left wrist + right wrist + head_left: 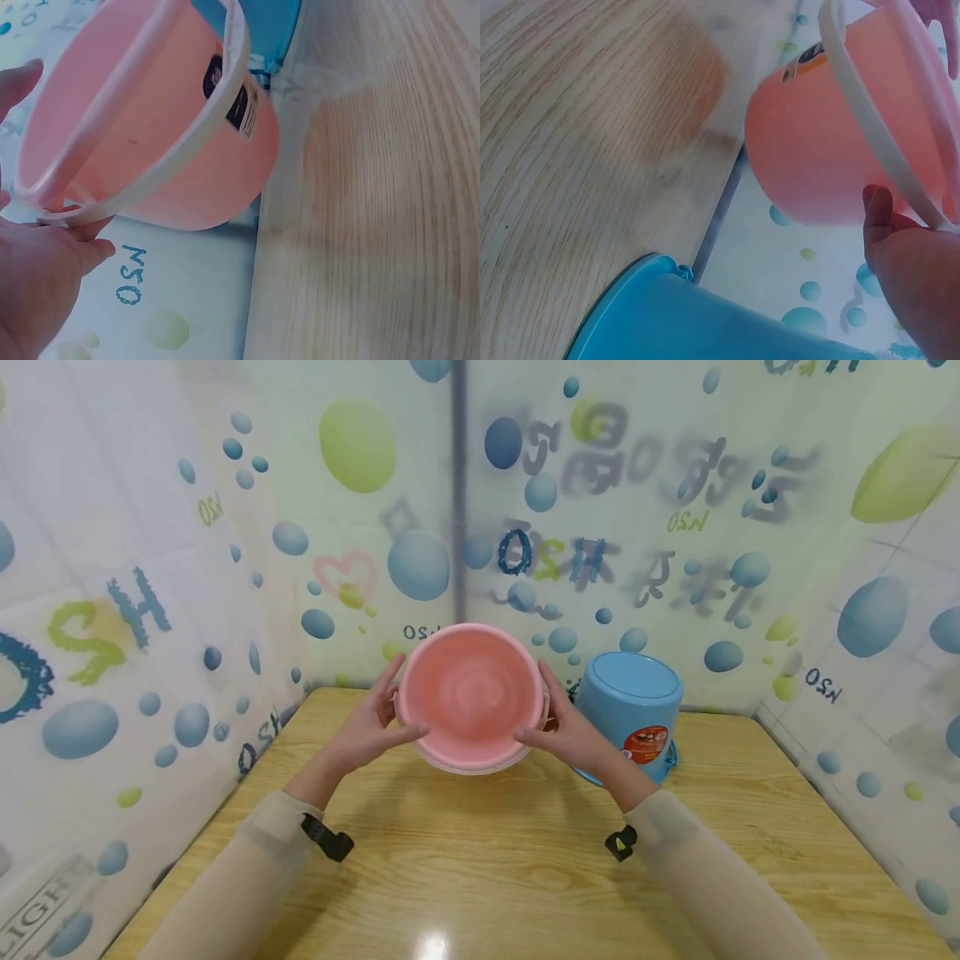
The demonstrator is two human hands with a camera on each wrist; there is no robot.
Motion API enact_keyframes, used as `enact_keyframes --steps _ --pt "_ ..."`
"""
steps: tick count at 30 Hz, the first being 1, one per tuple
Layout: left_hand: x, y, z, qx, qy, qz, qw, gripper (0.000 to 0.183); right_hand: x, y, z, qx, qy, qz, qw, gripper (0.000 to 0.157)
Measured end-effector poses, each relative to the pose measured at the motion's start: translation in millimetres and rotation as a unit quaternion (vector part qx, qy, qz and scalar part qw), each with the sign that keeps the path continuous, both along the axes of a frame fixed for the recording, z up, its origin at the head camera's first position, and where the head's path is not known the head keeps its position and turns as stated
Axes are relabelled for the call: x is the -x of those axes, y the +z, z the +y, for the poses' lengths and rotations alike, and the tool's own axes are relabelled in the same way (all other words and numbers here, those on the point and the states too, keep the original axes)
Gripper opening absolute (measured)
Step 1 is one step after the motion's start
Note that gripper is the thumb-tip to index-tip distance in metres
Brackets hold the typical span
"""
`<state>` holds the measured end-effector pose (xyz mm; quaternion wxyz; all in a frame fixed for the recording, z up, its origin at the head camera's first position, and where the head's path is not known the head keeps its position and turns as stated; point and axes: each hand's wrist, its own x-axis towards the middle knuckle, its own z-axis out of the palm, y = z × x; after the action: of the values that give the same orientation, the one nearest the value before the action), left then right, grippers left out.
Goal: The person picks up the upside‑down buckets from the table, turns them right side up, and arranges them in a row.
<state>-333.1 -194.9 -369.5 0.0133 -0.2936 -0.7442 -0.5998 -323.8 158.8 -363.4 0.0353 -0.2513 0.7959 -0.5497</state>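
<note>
A pink bucket [474, 693] is held up above the table, its mouth tilted toward the head camera. My left hand [372, 725] grips the left side of its rim, thumb in front and other fingers behind. On the opposite side, my right hand [573, 737] grips the rim in the same way. The white handle [176, 169] hangs along the outside of the bucket, close to the fingers of both hands. Black and white labels [238, 105] show on the bucket's wall in the left wrist view.
A blue bucket [626, 710] with a red label stands upside down on the wooden table [480, 860], just right of my right hand. Behind the table and along both sides hang curtains [360, 527] printed with bubbles and letters.
</note>
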Motion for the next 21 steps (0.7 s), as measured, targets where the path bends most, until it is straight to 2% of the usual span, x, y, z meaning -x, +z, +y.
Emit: enact_keyframes --steps 3,10,17,21 --pt "0.1 0.7 -3 0.014 -0.01 0.015 0.9997 0.112 -0.7 0.0 1 0.01 0.019 -0.001 1.0 0.114" --pt "0.2 -0.1 -8 0.058 0.001 0.045 0.9973 0.121 1.1 1.2 3 0.005 0.041 0.013 0.999 0.116" --pt "2.4 0.9 -10 0.048 -0.04 0.073 0.9953 0.124 1.0 1.9 6 -0.012 0.045 0.017 0.999 0.123" --pt "2.2 1.1 -11 0.048 -0.043 0.073 0.9953 0.125 1.9 1.7 6 -0.01 0.05 0.018 0.999 0.125"
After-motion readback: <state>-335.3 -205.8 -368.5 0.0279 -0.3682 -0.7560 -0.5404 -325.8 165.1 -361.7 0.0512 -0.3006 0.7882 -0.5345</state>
